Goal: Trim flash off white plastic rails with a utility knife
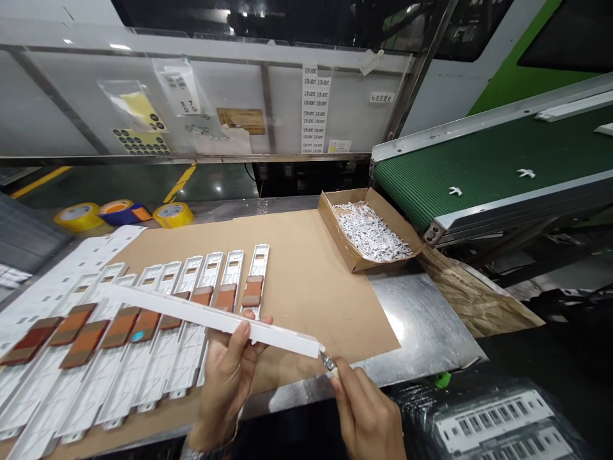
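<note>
- Bright, even light falls from overhead across the cardboard sheet (311, 287).
- Right of the sheet, the steel table (407, 319) throws a hard white glare.
- Beyond the sheet, the acrylic panel (287, 108) shows pale reflected streaks, and the floor (218, 188) a small bright spot.
- On the sheet, the white strip (211, 318) is close to washed out, with little surface detail.
- Just off the sheet's edge, the knife (328, 362) catches a small glint.
- Shadows are soft, except for the deep dark under the conveyor (479, 172), right of the sheet.
- Wide-angle distortion bends straight lines towards the frame's edges, and the sheet's far corners look stretched.
- Below the sheet's right corner, the plastic wrap (483, 415) sits dim, with a faint sheen.
- Nothing looks badly blurred.
</note>
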